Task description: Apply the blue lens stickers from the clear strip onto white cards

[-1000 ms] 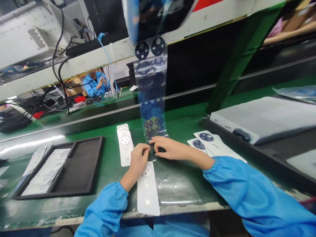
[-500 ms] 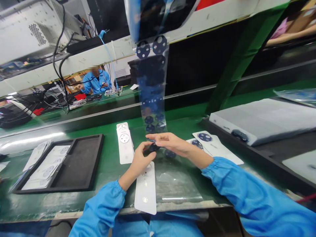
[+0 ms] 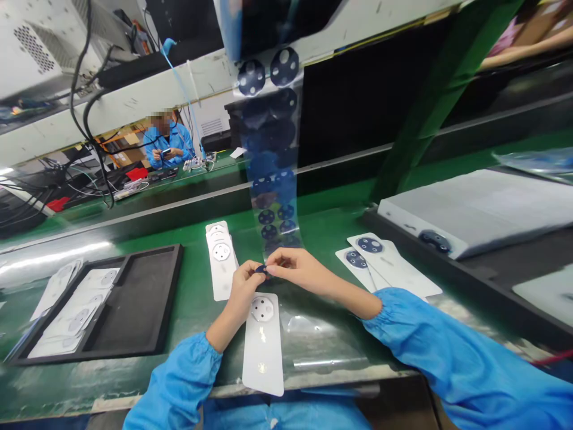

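Between my left hand (image 3: 244, 289) and my right hand (image 3: 298, 269) is a small dark round sticker (image 3: 261, 270), tilted and partly covered by fingers. Both hands pinch its edges. Just below lies a white phone-back-shaped panel (image 3: 263, 358), whose upper end carries a pale disc (image 3: 262, 309) with several small holes. Beyond my fingers hangs a clear film strip (image 3: 299, 215) bearing pairs of dark round stickers, its lower end close to my right hand. To the left of my left hand sits a stack of similar white panels (image 3: 216, 276).
White panels with dark discs (image 3: 405, 272) overlap at the right. A black divided tray (image 3: 168, 298) at the left holds several white panels. Another black tray (image 3: 483, 283) at the far right holds wrapped white pieces (image 3: 483, 209). Across the bench sits a person in blue (image 3: 179, 140).
My right hand has drawn in from flat, stretched fingers to a pinch at the round sticker. My left hand has shifted slightly left, uncovering the panel's pale disc.
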Demonstrator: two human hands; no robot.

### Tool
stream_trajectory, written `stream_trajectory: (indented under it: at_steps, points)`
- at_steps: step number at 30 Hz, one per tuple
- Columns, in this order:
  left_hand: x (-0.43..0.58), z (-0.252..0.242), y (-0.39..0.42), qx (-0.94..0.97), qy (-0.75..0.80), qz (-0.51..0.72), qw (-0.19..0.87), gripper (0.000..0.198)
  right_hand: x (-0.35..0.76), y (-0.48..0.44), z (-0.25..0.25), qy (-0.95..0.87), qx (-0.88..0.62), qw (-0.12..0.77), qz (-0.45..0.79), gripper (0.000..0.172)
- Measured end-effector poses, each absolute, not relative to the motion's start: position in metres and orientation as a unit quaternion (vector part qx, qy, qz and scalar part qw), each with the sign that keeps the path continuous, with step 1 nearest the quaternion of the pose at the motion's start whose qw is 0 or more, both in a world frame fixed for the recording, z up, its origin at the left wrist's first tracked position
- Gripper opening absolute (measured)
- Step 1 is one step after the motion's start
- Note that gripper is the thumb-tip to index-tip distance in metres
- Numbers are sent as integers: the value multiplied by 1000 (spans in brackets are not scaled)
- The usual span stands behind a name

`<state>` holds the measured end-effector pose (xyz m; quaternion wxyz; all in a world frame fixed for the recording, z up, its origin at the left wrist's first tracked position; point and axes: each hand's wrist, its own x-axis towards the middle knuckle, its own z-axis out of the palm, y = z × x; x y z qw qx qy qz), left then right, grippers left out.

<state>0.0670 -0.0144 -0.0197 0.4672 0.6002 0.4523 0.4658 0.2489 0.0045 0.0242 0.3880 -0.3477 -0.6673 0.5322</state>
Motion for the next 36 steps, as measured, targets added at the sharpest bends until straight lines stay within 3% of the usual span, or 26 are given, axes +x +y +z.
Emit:
stream_trajectory:
  at_steps: [4, 6, 7, 8, 10, 12, 15, 26, 31, 36]
  points:
    - [45, 18, -22, 618, 496, 443, 419, 30, 250, 4, 26, -663, -341, 402, 532, 30]
    - [26, 42, -42, 620, 529, 453, 361, 53, 250, 6, 25, -629, -355, 417, 553, 30]
    - [17, 50, -59, 624, 550, 467, 301, 61, 250, 6, 23, -608, -364, 409, 575, 30]
    - [12, 54, -78, 647, 579, 470, 157, 61, 250, 6, 22, -590, -375, 389, 601, 30]
    - [10, 46, -120, 718, 581, 384, -9, 55, 248, 3, 17, -572, -388, 323, 647, 29]
    - [18, 20, -158, 834, 506, 221, -17, 62, 246, -2, 12, -575, -384, 255, 676, 28]
    - [31, -20, -188, 895, 419, 144, -55, 70, 242, -8, 5, -591, -383, 198, 682, 22]
    - [13, -26, -152, 928, 349, 120, 47, 28, 243, -5, 0, -618, -383, 151, 670, 25]
    - [16, -38, -157, 917, 362, 164, 15, 48, 246, -7, -5, -618, -394, 143, 666, 21]
    - [12, -34, -154, 926, 341, 162, 10, 49, 249, -6, -4, -626, -388, 124, 665, 20]
